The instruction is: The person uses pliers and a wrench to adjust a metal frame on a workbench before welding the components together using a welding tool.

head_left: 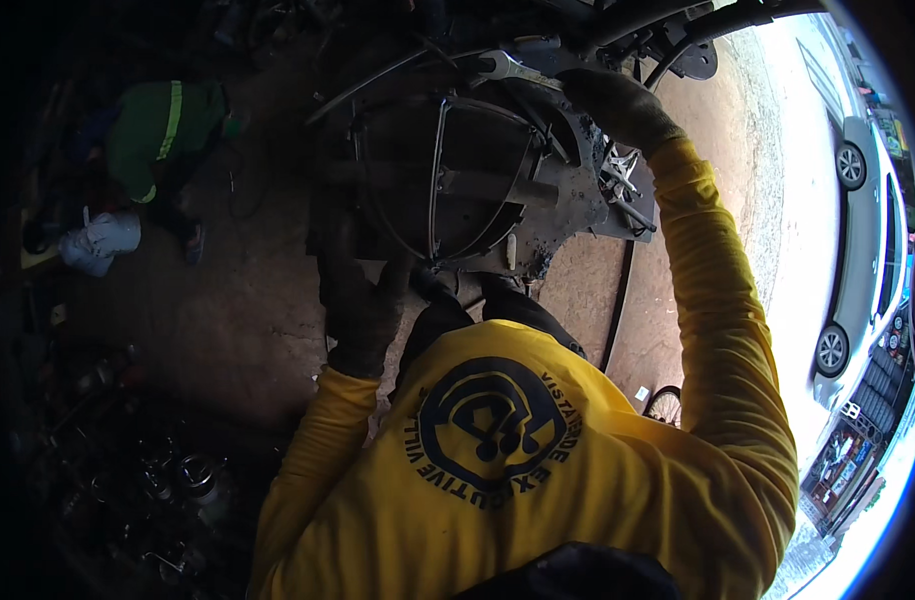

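Note:
My right hand [623, 108], in a dark glove, is closed around an open-end wrench [523, 72] at the far side of the metal worktable [573, 225]. The wrench's jaw points left. On the table lies a frame of bent metal rods [439, 150], forming a rounded, cage-like outline with a rod down its middle. My left hand [363, 310], also gloved, is at the table's near left edge, thumb apart from the fingers. Nothing shows in it, though its fingertips are lost in shadow. A short pale stick [512, 252] sits near the table's front edge.
Metal scraps [623, 180] are heaped at the table's right side. Dark bars and a hose [708, 25] cross above. At left, a person in a green top [168, 135] bends low. Dark metal parts [198, 475] crowd the lower left. A car [858, 250] stands outside at right.

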The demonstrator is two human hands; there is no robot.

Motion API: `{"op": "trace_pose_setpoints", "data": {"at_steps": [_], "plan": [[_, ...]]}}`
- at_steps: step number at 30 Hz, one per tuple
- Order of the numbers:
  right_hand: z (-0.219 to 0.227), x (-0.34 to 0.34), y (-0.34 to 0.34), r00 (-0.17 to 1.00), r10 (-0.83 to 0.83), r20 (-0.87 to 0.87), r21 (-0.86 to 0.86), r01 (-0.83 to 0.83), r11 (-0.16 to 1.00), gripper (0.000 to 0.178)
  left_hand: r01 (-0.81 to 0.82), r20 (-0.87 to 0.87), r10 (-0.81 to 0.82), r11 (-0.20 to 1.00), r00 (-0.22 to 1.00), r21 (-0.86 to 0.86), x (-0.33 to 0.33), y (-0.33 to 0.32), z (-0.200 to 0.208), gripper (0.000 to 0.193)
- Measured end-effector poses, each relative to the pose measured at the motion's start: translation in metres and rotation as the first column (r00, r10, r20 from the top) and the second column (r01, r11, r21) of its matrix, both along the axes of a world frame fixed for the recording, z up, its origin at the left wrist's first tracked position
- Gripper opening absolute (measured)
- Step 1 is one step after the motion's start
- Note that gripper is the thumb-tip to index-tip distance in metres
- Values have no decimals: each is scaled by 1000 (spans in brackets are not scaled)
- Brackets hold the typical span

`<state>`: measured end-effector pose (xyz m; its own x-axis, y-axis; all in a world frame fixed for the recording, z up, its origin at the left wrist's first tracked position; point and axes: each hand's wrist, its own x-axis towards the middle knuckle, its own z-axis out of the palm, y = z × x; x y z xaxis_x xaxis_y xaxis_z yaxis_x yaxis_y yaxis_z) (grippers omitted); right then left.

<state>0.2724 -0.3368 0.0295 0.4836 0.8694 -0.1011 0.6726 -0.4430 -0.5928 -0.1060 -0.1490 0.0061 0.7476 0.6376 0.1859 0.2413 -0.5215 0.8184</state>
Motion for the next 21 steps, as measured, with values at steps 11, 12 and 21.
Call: {"op": "trace_pose_setpoints", "data": {"at_steps": [11,12,21], "plan": [[-14,20,50,749,556,361,-47,-581,813,29,-157,123,153,987,980,21,77,-36,-12,90],[-12,19,56,738,582,342,-59,-602,797,29,-164,136,152,983,979,78,84,-36,-4,86],[-43,21,82,712,620,330,130,-685,717,24,-91,-30,103,961,994,260,98,-46,22,60]]}}
